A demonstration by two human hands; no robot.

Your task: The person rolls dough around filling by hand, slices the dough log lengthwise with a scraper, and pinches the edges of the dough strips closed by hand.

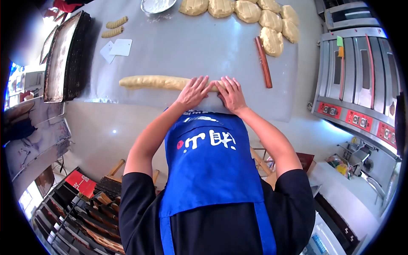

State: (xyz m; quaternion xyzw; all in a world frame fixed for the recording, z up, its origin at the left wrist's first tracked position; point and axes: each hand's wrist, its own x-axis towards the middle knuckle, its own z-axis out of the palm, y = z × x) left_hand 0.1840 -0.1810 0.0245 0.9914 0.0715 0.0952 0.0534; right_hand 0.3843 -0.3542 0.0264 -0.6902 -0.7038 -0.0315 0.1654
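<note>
A long roll of pale dough (153,82) lies crosswise on the grey table (178,46), near its lower edge, in the middle of the frame and reaching toward the left. The left hand (195,92) and the right hand (230,94) rest palm down over its right-hand part, side by side, with the thumbs close together. The left hand's fingers are extended and slightly spread, pointing up the frame; the right hand's fingers are also extended and a little apart. Neither hand pinches the dough; both lie over it from above. How firmly they press cannot be told.

At the upper right of the table, a reddish-brown stick (263,63) lies just beside the nearest of the thick dough pieces (271,41), which are grouped from the top centre toward the upper right. A round dish (158,4) holding something white is cut off by the top edge of the frame. At the upper left, two short ridged rolls (112,32) lie near two overlapping white cards (121,47). Farther left stands a stack of dark trays (70,57), and metal ovens (357,72) with red control panels fill the upper right.
</note>
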